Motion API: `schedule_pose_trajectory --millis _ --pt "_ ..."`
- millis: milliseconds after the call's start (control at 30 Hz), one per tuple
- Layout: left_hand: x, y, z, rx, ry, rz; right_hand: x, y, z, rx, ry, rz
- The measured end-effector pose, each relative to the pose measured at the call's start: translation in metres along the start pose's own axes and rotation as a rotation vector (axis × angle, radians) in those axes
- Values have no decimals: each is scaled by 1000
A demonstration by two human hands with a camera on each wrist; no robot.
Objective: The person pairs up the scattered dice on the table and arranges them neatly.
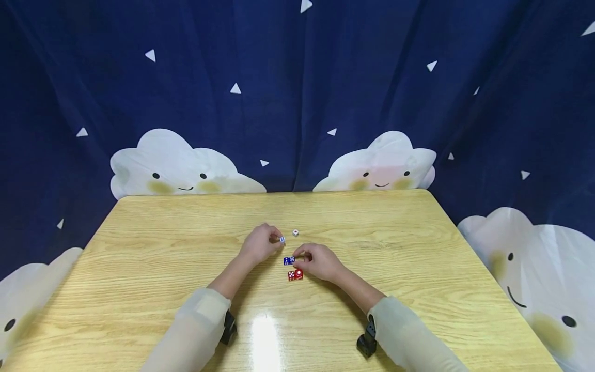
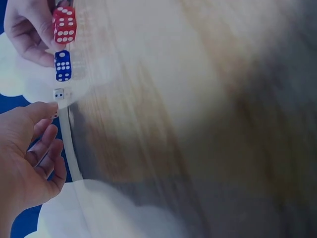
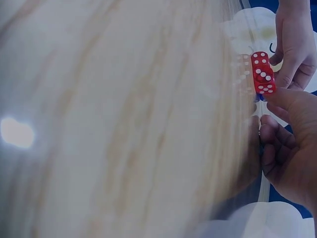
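Observation:
My left hand [image 1: 261,244] pinches a small white die [image 1: 282,239] between thumb and fingertips. Another white die [image 1: 295,233] lies just beyond it, to the right. Two blue dice [image 1: 288,261] sit side by side nearer to me. Thumb and index finger of my right hand [image 1: 321,262] pinch the right-hand one of these. Closest to me is a pair of red dice [image 1: 295,275], also side by side. In the right wrist view, the red dice [image 3: 263,73] hide most of the blue ones.
All the dice are on a light wooden table [image 1: 153,258]. A dark blue curtain [image 1: 279,103] with white clouds and triangles hangs behind and at both sides. Light glares off the table's front [image 1: 266,341]. A black wrist camera [image 1: 367,338] sits by the right sleeve.

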State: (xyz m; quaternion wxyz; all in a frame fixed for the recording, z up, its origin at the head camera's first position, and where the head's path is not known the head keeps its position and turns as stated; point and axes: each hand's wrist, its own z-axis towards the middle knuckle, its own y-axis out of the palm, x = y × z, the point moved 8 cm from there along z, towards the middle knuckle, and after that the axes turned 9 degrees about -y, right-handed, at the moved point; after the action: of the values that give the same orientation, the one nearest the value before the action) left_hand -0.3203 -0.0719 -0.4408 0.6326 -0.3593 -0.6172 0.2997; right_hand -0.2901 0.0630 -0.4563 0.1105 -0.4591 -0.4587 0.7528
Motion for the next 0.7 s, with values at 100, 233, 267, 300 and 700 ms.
schedule_pose_trajectory --millis 100,233,267,300,700 --pt "1 3 -2 -13 11 3 0 0 0 -1 -4 -4" --pt "2 7 -5 -26 30 1 0 0 0 -1 -8 7" --pt "2 7 -6 -27 33 -1 -1 0 0 -1 -9 9" --pt "2 8 -6 -30 38 -1 0 0 0 -1 -10 13" --pt "1 14 -10 -45 47 -7 5 2 1 -10 3 1"
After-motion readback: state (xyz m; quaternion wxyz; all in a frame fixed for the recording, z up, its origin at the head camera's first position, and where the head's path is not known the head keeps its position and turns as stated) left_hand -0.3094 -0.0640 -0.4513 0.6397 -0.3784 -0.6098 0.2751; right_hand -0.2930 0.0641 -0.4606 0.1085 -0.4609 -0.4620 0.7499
